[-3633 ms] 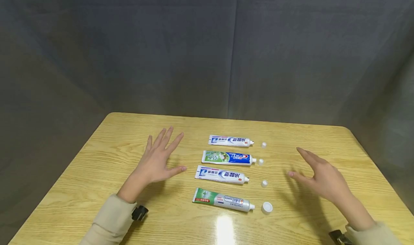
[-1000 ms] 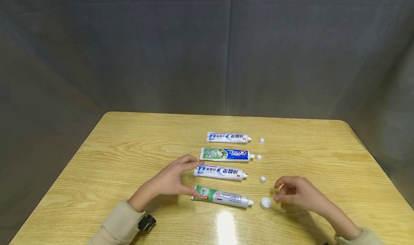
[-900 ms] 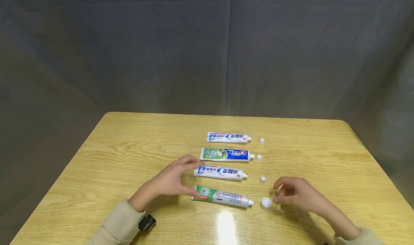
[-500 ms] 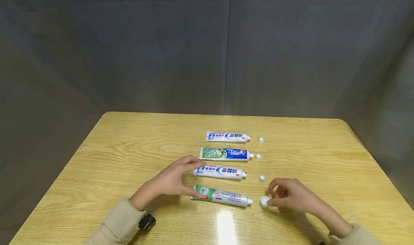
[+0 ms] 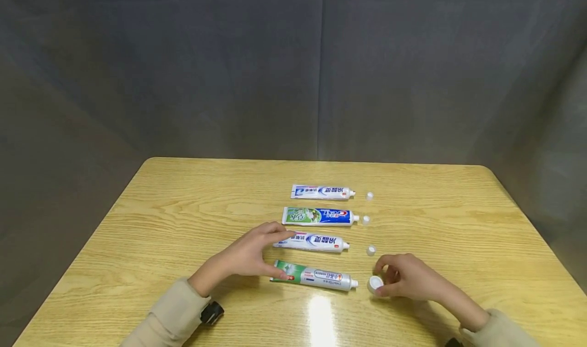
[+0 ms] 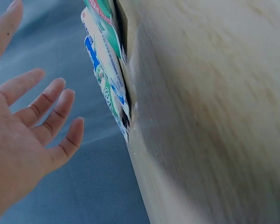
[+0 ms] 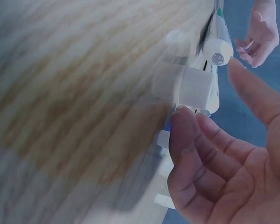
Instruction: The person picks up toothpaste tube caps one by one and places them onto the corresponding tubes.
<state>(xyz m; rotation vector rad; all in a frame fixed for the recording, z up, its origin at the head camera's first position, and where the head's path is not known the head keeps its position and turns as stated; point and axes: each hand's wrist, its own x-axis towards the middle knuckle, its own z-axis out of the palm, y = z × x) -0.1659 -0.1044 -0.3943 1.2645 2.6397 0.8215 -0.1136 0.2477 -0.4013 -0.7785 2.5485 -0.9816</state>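
A green and silver toothpaste tube, uncapped, lies nearest on the table. Over its crimped left end reaches my left hand, thumb and fingers spread and nothing gripped; the left wrist view shows the palm bare. The large white cap stands on the table just right of that tube's nozzle. My right hand has its thumb and bent forefinger on either side of this cap. In the right wrist view, a gap separates the thumb from the cap; whether the forefinger touches it I cannot tell.
Behind lie a white and blue tube, a blue and green tube and a smaller white tube. Small white caps sit right of their nozzles. A dark curtain hangs beyond the table.
Both hands came down and inward from wide apart. Over the last second my right hand moved left to the large cap, while the left stayed nearly still. The tubes remain in place.
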